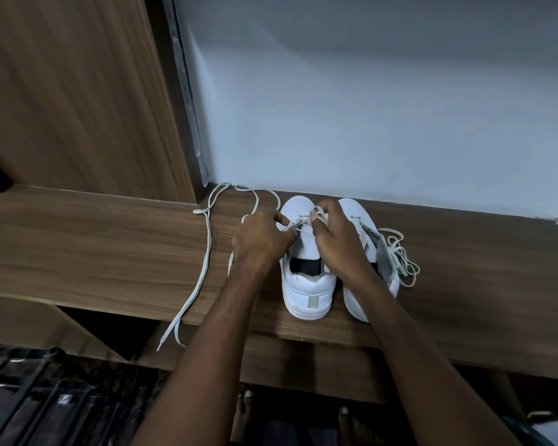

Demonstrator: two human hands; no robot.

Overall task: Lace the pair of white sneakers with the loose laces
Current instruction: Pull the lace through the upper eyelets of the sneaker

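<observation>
Sneakers, two white ones, stand side by side on a wooden shelf (110, 239) at centre right of the frame, heels toward the camera, toes toward a pale wall (368, 107); the left sneaker (306, 284) shows its heel and a grey heel tab, but its front eyelets are partly covered by both hands; the right sneaker (356, 217) is largely hidden under the right forearm, so only its toe, one side and part of the heel show. The left hand (261, 239) has its fingers curled and pinches a lace at the front of the left sneaker; the right hand (335, 236) has its fingers curled round a bunch of the same lace just beside it; exactly which eyelet the lace enters is too small to make out. A long loose lace (203, 268) trails from the left hand across the shelf at centre left, loops near the wall, and hangs over the front edge; whether it is one lace or two I cannot tell. Another lace (400, 262) lies tangled just right of the right sneaker. A wooden panel (71, 91) fills the upper left; a dark object with a red patch is cut off at the left edge. Bare toes show dimly at the bottom; a dark metal rack (29, 397) sits at lower left. No brand mark or writing can be read.
</observation>
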